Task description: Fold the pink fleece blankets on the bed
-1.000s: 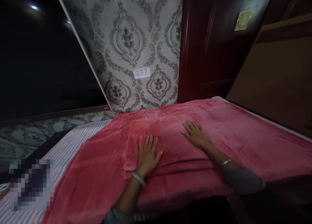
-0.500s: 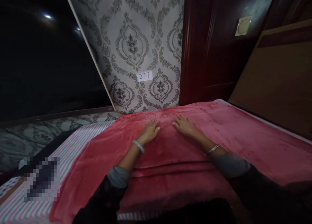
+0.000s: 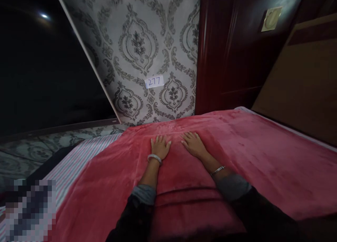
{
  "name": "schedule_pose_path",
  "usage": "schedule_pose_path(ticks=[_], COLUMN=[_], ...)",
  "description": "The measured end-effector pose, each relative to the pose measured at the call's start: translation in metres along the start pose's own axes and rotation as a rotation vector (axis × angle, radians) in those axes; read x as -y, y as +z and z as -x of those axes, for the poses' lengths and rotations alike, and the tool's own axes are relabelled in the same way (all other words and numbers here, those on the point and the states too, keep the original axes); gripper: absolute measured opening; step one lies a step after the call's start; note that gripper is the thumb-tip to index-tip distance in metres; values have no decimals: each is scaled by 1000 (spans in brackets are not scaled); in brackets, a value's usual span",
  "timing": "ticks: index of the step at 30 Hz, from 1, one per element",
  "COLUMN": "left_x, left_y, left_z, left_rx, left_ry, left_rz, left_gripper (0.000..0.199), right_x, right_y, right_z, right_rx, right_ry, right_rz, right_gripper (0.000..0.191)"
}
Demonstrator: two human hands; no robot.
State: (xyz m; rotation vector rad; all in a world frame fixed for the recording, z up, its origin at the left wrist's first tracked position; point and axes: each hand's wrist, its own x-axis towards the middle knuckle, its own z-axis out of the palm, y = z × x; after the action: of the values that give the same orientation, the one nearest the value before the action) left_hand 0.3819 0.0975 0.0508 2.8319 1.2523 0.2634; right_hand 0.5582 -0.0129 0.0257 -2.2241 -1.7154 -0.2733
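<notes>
A plush red blanket is spread over the surface in front of me, with a few creases running across its near part. My left hand lies flat on it, fingers spread, a pale bangle around the wrist. To its right, my right hand also presses flat against the blanket with its fingers apart, and a thin metal bracelet circles that wrist. The two hands are a short gap apart, near the blanket's far edge. Neither one grips the fabric.
Under the blanket's left side shows a striped sheet. A large dark screen stands at the left. Behind is patterned wallpaper with a paper label reading 277. At right are a dark red wood panel and a brown board.
Both hands have slid a little toward me over the blanket. The left hand's fingers now point more straight ahead. My view has shifted slightly.
</notes>
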Motion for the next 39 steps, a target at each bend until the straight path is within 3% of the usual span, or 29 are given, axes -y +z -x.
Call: schedule_pose_path(ticks=[4,9,14,18,21,24,27,30,34,39], left_x=[14,38,60,71,63,44,28,27,36,43], left_y=[-4,-13,-22,-39,-50,-48,-33,-18,-9,-6], left_z=[-4,-2,13,23,23,25,34,45,46,41], left_rx=[36,100,131,106,44,2,10,11,21,10], left_ry=[-171,-250,-299,-357,-357,-282,-221,-208,-202,-189], left_rz=[-1,2,4,-19,-40,-41,-43,-54,-39,6], left_gripper=[64,62,60,57,57,60,60,58,58,59], right_x=[-15,-37,-59,-68,-45,10,68,98,87,26], right_y=[-6,-12,-24,-47,-64,-65,-49,-27,-8,-11], right_z=[2,14,36,41,25,3,-8,-5,3,9], right_rx=[-9,62,149,170,142,130,162,190,148,126], right_ry=[169,343,405,378,276,67,-123,-199,-186,17], right_rz=[75,84,28,45,50,11,-31,-52,-62,85], right_gripper=[51,56,59,56,58,59,55,53,53,55])
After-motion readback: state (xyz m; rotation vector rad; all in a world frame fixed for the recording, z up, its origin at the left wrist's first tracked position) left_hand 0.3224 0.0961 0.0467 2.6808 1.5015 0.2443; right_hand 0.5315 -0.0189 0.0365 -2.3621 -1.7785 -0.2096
